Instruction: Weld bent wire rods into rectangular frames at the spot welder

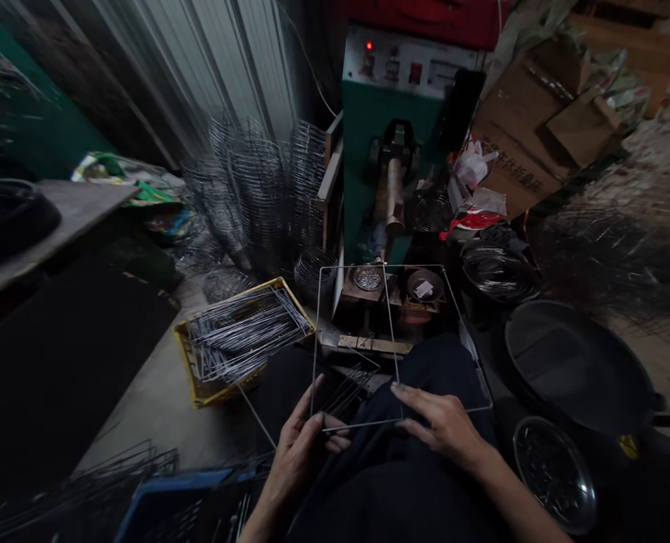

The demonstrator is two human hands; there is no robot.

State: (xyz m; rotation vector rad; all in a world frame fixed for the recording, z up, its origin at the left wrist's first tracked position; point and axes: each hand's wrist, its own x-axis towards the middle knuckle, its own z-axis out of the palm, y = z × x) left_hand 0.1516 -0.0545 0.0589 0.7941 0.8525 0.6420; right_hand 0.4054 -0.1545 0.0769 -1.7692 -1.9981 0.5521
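A rectangular wire frame (390, 324) with a rod down its middle is held above my lap, its far edge near the green machine's (362, 166) lower tip. My left hand (304, 434) is closed on the frame's near left corner, thumb and fingers around the wire. My right hand (442, 422) pinches the middle rod near the frame's front edge, finger above and thumb below. Just under the frame's far edge sit a dish (368, 289) of small metal bits and a dark pan (440, 285) with a white piece in it.
Left of my legs, a yellow crate (183, 366) holds many metal rods; a blue crate (159, 483) lies nearer. Stacked wire rings (255, 188) stand behind. To the right are a large dark round tray (577, 369), a shiny bowl (590, 486) and a cardboard box (515, 121).
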